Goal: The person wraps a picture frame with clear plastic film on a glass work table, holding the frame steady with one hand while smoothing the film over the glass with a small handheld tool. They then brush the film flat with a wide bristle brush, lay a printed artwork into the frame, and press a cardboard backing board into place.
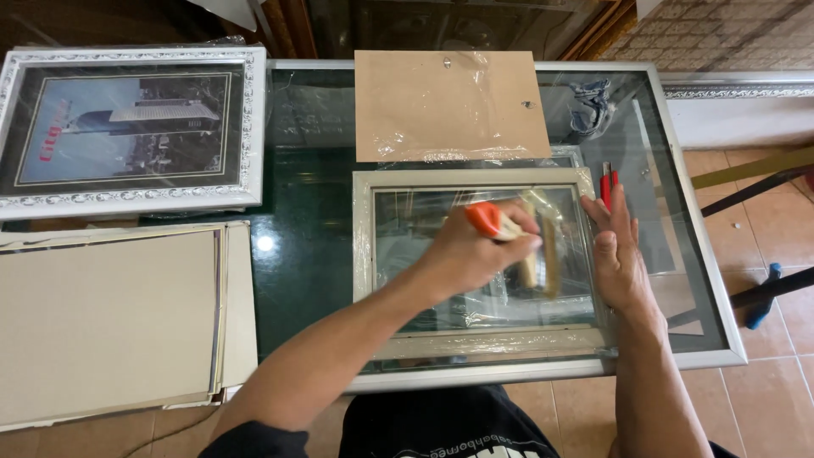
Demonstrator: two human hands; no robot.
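Picture frame (475, 343), pale, film-wrapped, glazed; flat on glass table (322, 246). Judged rigid, fragile, slippery; best held by rails. Left hand (479, 250) clenched around orange-handled brush (496, 225) over pane. Right hand (615, 250) flat, fingers spread, against right rail. Backing board (449, 106) beyond.

— What's under it all?

— A glass-topped table (678, 212) with a metal rim, green beneath the glass, a bright spot of light reflected at nine o'clock from its middle.

— And the floor?

— Tan tiles (763, 399), showing at three to five o'clock. At one o'clock a paler patterned stretch (721, 34).

— Anything at the far edge?

— Dark wooden furniture (458, 21) at twelve o'clock, with glossy panels. A white ledge (746, 119) with a silvery moulding runs along at two o'clock.
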